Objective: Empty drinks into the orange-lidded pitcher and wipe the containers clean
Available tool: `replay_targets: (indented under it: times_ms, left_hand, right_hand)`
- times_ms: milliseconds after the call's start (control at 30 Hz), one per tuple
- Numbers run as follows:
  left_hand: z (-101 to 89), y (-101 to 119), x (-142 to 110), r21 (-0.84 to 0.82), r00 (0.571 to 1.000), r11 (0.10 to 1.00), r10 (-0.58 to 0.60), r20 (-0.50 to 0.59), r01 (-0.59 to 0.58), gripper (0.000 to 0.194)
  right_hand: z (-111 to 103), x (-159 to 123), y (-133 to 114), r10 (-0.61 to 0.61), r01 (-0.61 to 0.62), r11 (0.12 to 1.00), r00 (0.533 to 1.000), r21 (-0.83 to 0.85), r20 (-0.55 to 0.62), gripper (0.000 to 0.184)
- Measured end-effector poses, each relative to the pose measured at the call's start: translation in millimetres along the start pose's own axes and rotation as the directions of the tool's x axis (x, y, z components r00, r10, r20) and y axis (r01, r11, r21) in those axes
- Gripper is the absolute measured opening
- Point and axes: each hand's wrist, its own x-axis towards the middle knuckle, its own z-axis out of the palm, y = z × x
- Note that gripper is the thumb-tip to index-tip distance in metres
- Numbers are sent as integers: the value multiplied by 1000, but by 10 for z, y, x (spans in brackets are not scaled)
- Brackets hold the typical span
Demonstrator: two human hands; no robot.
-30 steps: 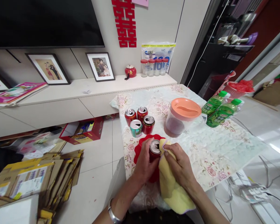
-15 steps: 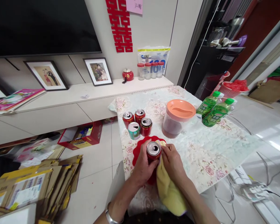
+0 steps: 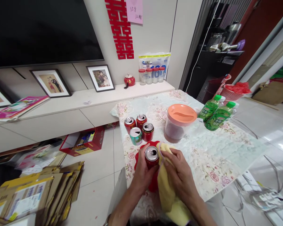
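Observation:
My left hand (image 3: pixel 141 174) is wrapped round a red drink can (image 3: pixel 152 156) held upright over a red scalloped plate (image 3: pixel 139 157). My right hand (image 3: pixel 179 175) grips a yellow cloth (image 3: pixel 167 194) and presses it against the can's right side. The cloth hangs down past the near edge of the table (image 3: pixel 214 157). Just beyond the plate stands a cluster of red cans (image 3: pixel 141 124) with one teal can (image 3: pixel 135 135) in front.
A clear jug with an orange lid (image 3: pixel 179 123) stands right of the cans. Two green bottles (image 3: pixel 214 114) lie at the table's far right. Flattened cardboard (image 3: pixel 33 191) is piled on the floor at left, with cables (image 3: pixel 257 194) at right. Jars (image 3: pixel 152 75) line the shelf.
The held can has tilted more upright and shifted slightly left. My right hand with the cloth has slid from the can's top rim to its side.

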Motion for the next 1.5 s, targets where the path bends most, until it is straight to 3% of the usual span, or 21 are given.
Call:
replay_targets:
  times_ms: [267,400,600,900,1167,1333,1500]
  left_hand:
    - [40,-50,-41,30,1000,999,15,5,-15,67]
    - [-46,6,-65,102,992,994,34,120,-46,73]
    - [-131,165,-62,88,977,996,-48,209,30,59]
    - [-98,23,-104,162,997,986,28,68,-39,58]
    - [-144,129,-10,225,997,974,-18,77,0,66]
    - [-180,130,-29,311,988,945,61,141,-103,65]
    - [-259,113,-67,326,972,941,14,234,-92,65]
  right_hand:
    - [217,150,227,13,-13,1000,998,-2,57,36]
    - [212,223,326,28,-27,1000,994,-17,110,36]
    - [265,153,415,120,-92,983,977,-157,177,37]
    - [255,11,192,225,-155,928,958,-339,178,36]
    - [201,-183,-32,124,-92,963,985,-252,116,38]
    - [287,-178,65,113,-88,963,990,-256,82,47]
    - [322,-107,195,194,-148,936,974,-319,118,45]
